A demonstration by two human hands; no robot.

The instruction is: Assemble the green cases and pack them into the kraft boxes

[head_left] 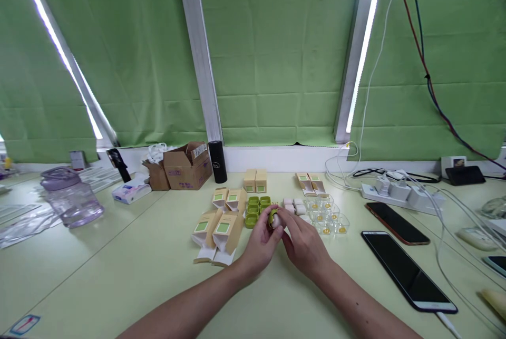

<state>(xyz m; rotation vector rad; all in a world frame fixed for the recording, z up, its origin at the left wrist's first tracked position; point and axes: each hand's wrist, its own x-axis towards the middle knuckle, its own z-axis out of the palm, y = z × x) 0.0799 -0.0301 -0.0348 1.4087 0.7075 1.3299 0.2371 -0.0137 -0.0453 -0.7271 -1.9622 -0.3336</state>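
Note:
My left hand (259,244) and my right hand (304,244) meet over the middle of the pale green table (118,275). Together they pinch a small green case with a white part (273,218) between the fingertips. Just behind them lie several green cases (255,208), a few white pads (295,206) and several clear plastic cups with yellow pieces (328,218). Open tan cartons with green labels (219,231) lie to the left of my left hand.
Two phones (407,270) (396,222) and a white power strip (399,194) with cables lie at the right. A cardboard box (187,166), black cylinder (217,162), tissue pack (130,191) and clear jug (71,199) stand at the back left.

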